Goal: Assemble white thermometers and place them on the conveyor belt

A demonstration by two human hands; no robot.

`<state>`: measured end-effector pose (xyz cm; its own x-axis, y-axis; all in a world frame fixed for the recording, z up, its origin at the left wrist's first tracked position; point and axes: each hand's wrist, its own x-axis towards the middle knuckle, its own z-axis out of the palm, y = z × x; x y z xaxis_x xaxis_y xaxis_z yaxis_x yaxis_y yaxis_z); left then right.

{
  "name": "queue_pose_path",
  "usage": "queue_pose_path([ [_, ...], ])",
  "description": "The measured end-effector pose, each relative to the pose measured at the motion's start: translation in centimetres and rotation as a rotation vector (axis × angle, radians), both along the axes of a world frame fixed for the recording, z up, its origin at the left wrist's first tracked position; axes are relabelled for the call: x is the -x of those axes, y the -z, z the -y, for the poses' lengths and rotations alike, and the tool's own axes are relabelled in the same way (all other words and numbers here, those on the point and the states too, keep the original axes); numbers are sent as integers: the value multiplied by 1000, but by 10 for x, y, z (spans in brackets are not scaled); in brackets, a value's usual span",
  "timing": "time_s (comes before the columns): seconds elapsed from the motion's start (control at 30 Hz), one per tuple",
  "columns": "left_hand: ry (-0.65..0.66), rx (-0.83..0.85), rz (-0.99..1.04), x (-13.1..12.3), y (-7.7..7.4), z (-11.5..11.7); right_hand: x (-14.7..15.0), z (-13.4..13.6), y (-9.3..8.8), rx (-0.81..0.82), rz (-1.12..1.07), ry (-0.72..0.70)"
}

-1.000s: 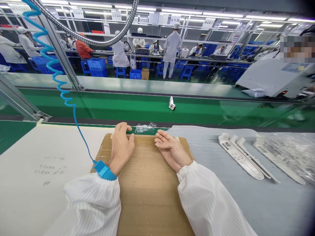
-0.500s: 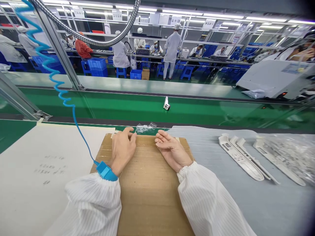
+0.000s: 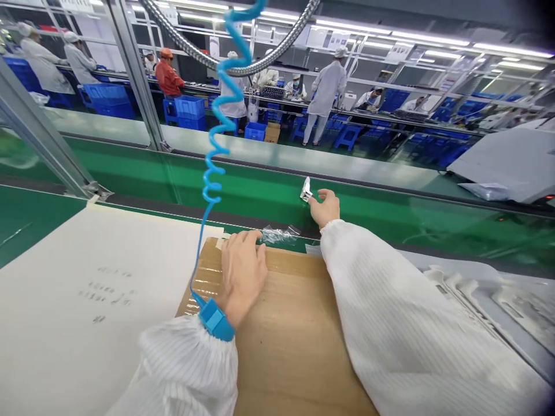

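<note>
My right hand (image 3: 326, 208) reaches out over the green conveyor belt (image 3: 260, 188), its fingers apart. Just left of its fingertips lies a small white and silver part (image 3: 306, 189); whether the thumb touches it I cannot tell. My left hand (image 3: 245, 271) rests near the far left corner of a brown cardboard sheet (image 3: 299, 329), fingers loosely curved and nothing in them. Around my left wrist is a blue wrist strap (image 3: 215, 319) with a coiled blue cord (image 3: 213, 153). Clear plastic scraps (image 3: 280, 234) lie beyond the cardboard's far edge.
White paper with handwriting (image 3: 60, 277) covers the left side. Long white plastic parts (image 3: 459, 294) lie at right, partly hidden by my sleeve. A metal frame post (image 3: 134, 75) and a flexible metal hose (image 3: 208, 58) stand ahead. People in white coats (image 3: 328, 86) work beyond.
My right hand has moved forward from above the cardboard to the small part on the belt. My left hand stays by the cardboard. The view has turned, shifting the scene rightward.
</note>
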<state>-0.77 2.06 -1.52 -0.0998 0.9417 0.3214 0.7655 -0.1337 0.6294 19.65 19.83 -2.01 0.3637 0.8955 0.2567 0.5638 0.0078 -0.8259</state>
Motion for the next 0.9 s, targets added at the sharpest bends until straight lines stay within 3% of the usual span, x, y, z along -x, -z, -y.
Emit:
queue_pose_path([
  [0.17, -4, 7, -2, -1, 0, 0, 18, -33, 20, 82, 35, 32],
  [0.33, -14, 2, 36, -2, 1, 0, 31, -17, 4, 70, -27, 37],
  [0.43, 11, -68, 83, -3, -1, 1, 27, 21, -22, 17, -166, -96],
  [0.57, -12, -184, 169, -7, -14, 7, 16, 99, -55, 7, -445, -378],
  [0.63, 74, -125, 243, -10, -23, 12, 13, 137, -61, 65, -546, -445],
  [0.7, 255, 50, 297, -12, -29, 17, 10, 167, -61, 125, -599, -481],
  [0.8, 417, 246, 247, -16, -32, 23, 3, 196, -53, 84, -426, -435],
  [0.9, 380, 209, 167, -17, -28, 25, -5, 206, -49, -109, -82, -390],
])
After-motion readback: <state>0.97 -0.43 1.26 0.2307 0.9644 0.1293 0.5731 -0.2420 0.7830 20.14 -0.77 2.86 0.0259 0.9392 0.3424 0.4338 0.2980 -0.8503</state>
